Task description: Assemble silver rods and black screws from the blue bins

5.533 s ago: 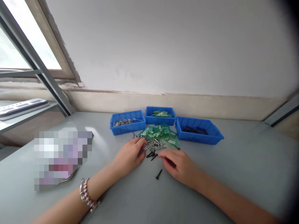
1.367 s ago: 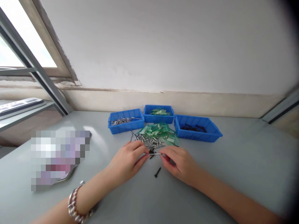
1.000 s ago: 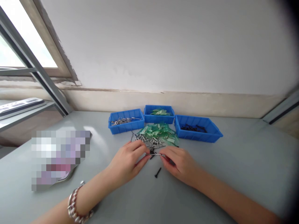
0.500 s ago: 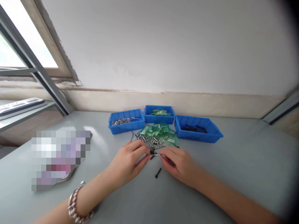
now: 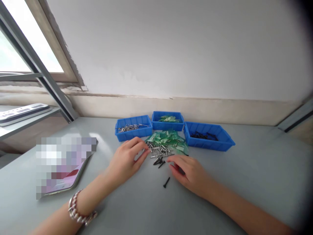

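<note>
My left hand point(image 5: 127, 158) is at the left edge of a loose pile of silver rivets point(image 5: 161, 150), thumb and forefinger pinched on what looks like a silver rivet, mostly hidden by the fingers. My right hand point(image 5: 187, 169) rests to the right of a few black screws point(image 5: 158, 162); its thumb and forefinger are apart with nothing visible between them. One more black screw point(image 5: 166, 182) lies alone nearer me. Green plastic packets point(image 5: 167, 138) lie heaped behind the rivets.
Along the back stand three blue bins: the left bin point(image 5: 134, 133) holds silver rivets, the middle bin point(image 5: 168, 125) green packets, the right bin point(image 5: 207, 143) black screws. A phone point(image 5: 70, 179), partly blurred out, lies at left. A power strip point(image 5: 24, 112) sits on the side shelf.
Both hands held a silver rivet between them; now they are apart. My left hand has moved left and away from me, while my right hand has stayed almost in place, its fingertips freed.
</note>
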### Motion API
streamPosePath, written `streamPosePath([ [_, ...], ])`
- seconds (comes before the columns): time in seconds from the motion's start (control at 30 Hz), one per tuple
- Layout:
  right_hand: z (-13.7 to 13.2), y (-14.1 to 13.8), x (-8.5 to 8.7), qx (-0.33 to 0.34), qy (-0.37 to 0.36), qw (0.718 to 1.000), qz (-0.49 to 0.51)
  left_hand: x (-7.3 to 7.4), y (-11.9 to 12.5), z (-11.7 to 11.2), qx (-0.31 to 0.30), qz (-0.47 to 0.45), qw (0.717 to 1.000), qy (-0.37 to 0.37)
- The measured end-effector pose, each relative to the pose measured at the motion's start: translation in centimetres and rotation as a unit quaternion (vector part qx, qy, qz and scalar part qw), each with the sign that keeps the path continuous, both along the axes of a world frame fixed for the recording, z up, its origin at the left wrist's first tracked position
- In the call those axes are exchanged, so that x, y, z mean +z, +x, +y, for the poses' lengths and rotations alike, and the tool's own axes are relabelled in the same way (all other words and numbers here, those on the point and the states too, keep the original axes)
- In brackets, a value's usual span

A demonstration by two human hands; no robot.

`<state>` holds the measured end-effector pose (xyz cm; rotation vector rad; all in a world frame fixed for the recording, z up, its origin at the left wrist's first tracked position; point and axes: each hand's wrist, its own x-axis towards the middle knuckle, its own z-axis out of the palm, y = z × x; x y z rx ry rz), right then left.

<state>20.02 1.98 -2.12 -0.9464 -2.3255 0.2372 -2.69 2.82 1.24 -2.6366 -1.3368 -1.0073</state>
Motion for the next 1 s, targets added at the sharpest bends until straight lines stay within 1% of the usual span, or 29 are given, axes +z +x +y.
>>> streamPosePath([
  [0.03,0.0,0.0,0.0,0.001,0.0,1.0,0.002,0.2,-0.4,0.3,0.021,0.0,1.0,0.009],
  [0.1,0.1,0.0,-0.1,0.004,-0.001,1.0,0.005,0.8,-1.5,1.2,0.084,-0.003,0.996,0.032],
  [0.2,0.1,0.0,-0.2,0.01,-0.006,1.0,0.005,1.5,-3.5,2.6,0.221,-0.025,0.973,0.061],
  [0.27,0.1,0.1,-0.3,0.013,-0.01,1.0,0.003,1.8,-4.7,3.4,0.289,-0.039,0.956,0.046],
  [0.3,0.1,0.1,-0.3,0.014,-0.011,1.0,0.003,1.8,-5.2,3.8,0.307,-0.042,0.95,0.036],
  [0.37,0.1,0.1,-0.3,0.017,-0.013,1.0,0.004,1.6,-5.7,4.2,0.321,-0.042,0.946,0.021],
  [0.63,0.1,0.1,-0.4,0.022,-0.022,1.0,0.005,0.4,-6.0,4.7,0.331,0.003,0.944,-0.009],
  [0.9,0.0,0.2,-0.6,0.024,-0.024,0.999,0.008,0.4,-5.8,4.6,0.325,0.006,0.946,-0.01],
  [1.0,0.0,0.2,-0.6,0.023,-0.023,0.999,0.008,0.6,-5.4,4.4,0.324,0.004,0.946,0.002],
])
